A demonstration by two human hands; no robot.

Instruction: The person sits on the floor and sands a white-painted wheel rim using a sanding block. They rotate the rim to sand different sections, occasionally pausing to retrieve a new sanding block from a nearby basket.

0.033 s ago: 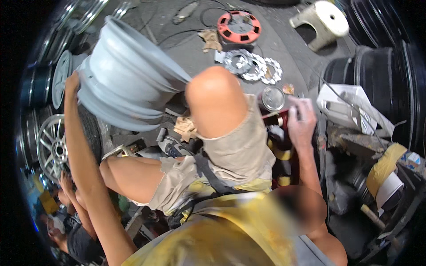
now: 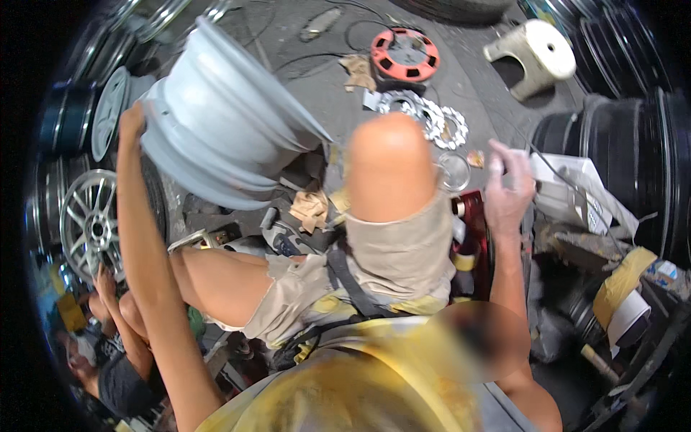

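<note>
A pale grey wheel rim (image 2: 223, 115) stands tilted at the left, its outer edge turned toward the upper right. My left hand (image 2: 132, 124) grips its left edge, with the fingertips partly hidden. On the right, my right hand (image 2: 509, 193) hovers with whitish dust on its fingers. They are slightly bent and apart, and nothing shows between them. Closest to it are a round clear-topped tin (image 2: 454, 171) and a dark red box (image 2: 471, 216) with tape rolls inside, partly covered by my knee.
Metal flap discs (image 2: 452, 128) and a red cable reel (image 2: 405, 55) lie ahead. A white stool (image 2: 536, 57) stands far right, near dark wheel rims (image 2: 612, 137). A white plastic container (image 2: 568, 189) sits right of my hand. Another person (image 2: 126, 381) is at lower left, beside a spoked wheel (image 2: 96, 227).
The view has shifted a little, so most things sit further right. My right hand has moved slightly up, its fingers more spread. My left hand stays on the wheel rim.
</note>
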